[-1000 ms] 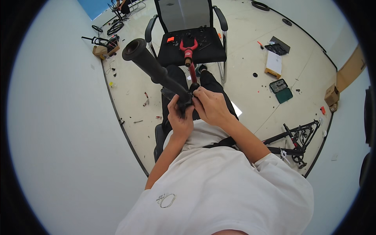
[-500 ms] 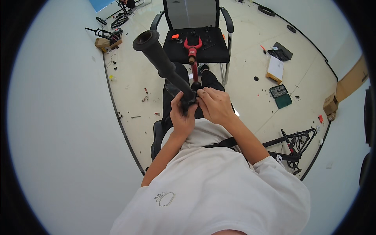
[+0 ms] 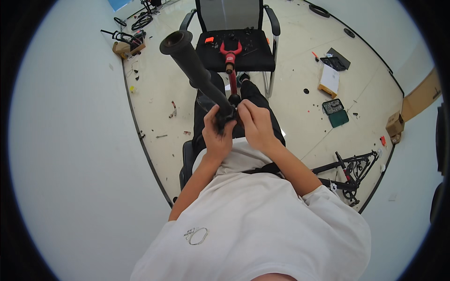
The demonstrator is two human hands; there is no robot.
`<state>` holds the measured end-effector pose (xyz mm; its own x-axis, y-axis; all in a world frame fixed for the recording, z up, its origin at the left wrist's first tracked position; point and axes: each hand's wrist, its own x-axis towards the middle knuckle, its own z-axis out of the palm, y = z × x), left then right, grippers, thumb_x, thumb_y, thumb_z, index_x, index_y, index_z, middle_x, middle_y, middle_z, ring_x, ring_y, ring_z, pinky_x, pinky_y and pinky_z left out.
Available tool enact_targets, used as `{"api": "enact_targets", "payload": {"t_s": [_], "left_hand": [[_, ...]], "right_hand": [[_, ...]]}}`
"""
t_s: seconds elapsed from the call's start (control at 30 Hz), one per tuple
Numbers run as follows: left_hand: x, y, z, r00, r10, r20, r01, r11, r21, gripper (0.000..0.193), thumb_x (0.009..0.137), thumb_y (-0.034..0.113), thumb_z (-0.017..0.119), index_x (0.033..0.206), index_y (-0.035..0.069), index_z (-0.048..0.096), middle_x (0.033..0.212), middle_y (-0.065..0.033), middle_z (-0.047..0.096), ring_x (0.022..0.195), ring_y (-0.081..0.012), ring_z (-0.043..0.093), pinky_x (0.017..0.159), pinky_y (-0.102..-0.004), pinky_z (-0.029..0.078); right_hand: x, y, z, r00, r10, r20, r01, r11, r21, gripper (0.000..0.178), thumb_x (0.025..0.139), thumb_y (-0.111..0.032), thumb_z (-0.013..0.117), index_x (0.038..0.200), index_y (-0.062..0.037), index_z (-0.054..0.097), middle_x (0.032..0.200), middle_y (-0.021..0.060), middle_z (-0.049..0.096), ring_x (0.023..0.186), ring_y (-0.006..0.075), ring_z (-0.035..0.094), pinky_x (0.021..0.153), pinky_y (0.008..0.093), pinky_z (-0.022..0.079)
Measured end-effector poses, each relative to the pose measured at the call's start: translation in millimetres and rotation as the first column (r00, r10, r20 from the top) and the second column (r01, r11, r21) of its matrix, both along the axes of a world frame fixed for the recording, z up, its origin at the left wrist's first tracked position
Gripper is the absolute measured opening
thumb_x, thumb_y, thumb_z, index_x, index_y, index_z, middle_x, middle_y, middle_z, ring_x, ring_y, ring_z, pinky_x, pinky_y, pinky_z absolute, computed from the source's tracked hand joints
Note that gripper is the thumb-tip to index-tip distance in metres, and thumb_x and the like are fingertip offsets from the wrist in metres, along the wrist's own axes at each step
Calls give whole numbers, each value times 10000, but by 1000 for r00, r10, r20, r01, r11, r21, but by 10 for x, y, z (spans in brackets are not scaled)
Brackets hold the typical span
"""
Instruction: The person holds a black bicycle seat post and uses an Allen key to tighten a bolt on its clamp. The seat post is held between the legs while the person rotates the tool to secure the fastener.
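The black bar (image 3: pixel 192 65), tilted above the person's lap with its flared end up and away, looks stiff and fairly light; its ribless sleeve seems rubbery, so grippy rather than slippery, and hardly fragile. The narrow lower end seems the surest hold: the left hand (image 3: pixel 219 139) grasps it there. The right hand (image 3: pixel 257 126) curls its fingers beside that end, any grip hidden. Beyond is a red fork (image 3: pixel 230 57).

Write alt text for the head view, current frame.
Left hand grips a black bar near its lower end, the right hand close beside it. Beyond, a red fork points toward a black chair with an orange piece on its seat; a bike frame lies on the floor to the right.
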<state>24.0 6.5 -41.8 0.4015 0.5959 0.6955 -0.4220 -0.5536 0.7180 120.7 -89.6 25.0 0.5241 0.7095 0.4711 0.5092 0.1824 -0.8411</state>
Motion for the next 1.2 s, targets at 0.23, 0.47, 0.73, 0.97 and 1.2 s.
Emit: {"api": "enact_targets", "payload": {"t_s": [0.23, 0.47, 0.73, 0.97, 1.2], "left_hand": [[5, -49, 5, 999, -45, -6, 45, 997, -68, 522, 903, 75, 675, 1330, -26, 391, 1021, -155, 659, 911, -147, 635, 825, -263, 502], [-20, -44, 14, 1000, -7, -28, 6, 1000, -13, 530, 905, 77, 674, 1337, -23, 384, 1038, -164, 662, 929, -163, 646, 822, -269, 505], [-36, -61, 46, 999, -11, -37, 11, 1000, 4, 524, 907, 54, 663, 1347, -27, 390, 1032, -168, 667, 914, -167, 655, 823, -273, 509], [-30, -66, 92, 997, 40, -59, -39, 999, 23, 508, 908, 52, 660, 1347, -31, 418, 1054, -170, 674, 927, -164, 654, 819, -265, 505], [-30, -65, 120, 992, 63, -107, -67, 997, -33, 501, 927, 66, 640, 1361, -31, 408, 1055, -154, 671, 939, -147, 637, 824, -253, 492]], "right_hand": [[134, -80, 9, 770, -163, 617, 70, 982, 173, 145, 855, -72, 622, 957, 20, 577, 831, 113, 610, 655, 281, 619, 548, 347, 470], [84, 19, -126, 837, -200, 509, 78, 965, 252, 111, 864, -62, 620, 937, 13, 581, 792, 123, 607, 604, 285, 604, 520, 354, 463], [-92, 88, -197, 994, -56, -95, 64, 994, 86, 105, 935, -86, 538, 869, -7, 557, 578, 152, 525, 503, 334, 566, 465, 362, 417], [-19, 19, -49, 967, -136, 215, 110, 986, 129, 93, 929, -97, 546, 921, -7, 569, 661, 154, 571, 578, 332, 601, 516, 373, 446], [59, 85, -75, 901, -168, 400, 114, 981, 156, 98, 923, -104, 550, 970, -19, 554, 774, 159, 609, 666, 338, 621, 565, 396, 465]]}}
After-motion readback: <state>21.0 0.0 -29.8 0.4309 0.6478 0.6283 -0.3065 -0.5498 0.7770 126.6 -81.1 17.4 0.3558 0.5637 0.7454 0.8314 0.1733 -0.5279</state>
